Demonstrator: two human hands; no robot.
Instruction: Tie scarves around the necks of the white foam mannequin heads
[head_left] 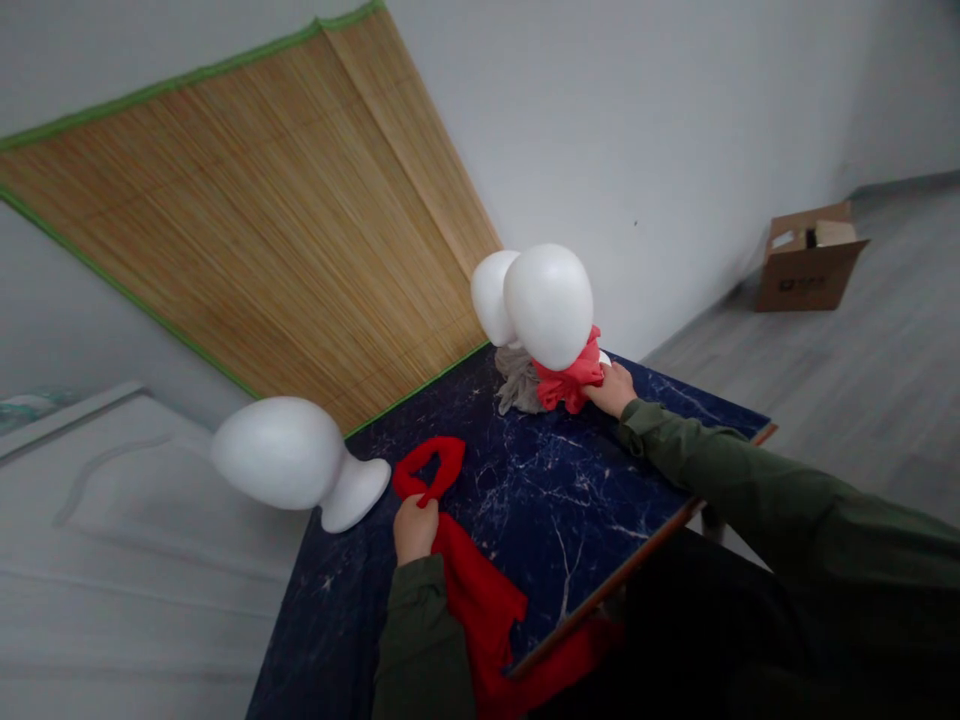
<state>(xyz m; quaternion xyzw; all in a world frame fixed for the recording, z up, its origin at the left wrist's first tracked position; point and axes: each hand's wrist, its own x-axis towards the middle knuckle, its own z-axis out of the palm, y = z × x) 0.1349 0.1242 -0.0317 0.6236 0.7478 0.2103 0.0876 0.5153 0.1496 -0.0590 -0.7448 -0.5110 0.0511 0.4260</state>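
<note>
My left hand (415, 529) grips a bright red cloth (480, 600) on the dark blue marble-patterned tabletop (540, 480), pinching it just below a loop of the fabric. The cloth trails toward me and over the table's near edge. At the far corner, my right hand (611, 390) presses into a coral-red fabric (568, 382) gathered at the base of a white foam mannequin head (548, 306). A second foam head (495, 297) stands partly hidden behind it. A grey fringed cloth (517, 386) lies beneath them. A third foam head (281, 453) lies on its side near my left hand.
A bamboo mat (247, 220) with green edging leans against the white wall behind the table. An open cardboard box (810, 262) sits on the grey floor at the right. The table has a wooden edge (607, 585), and a pale panel (135, 520) lies at the left.
</note>
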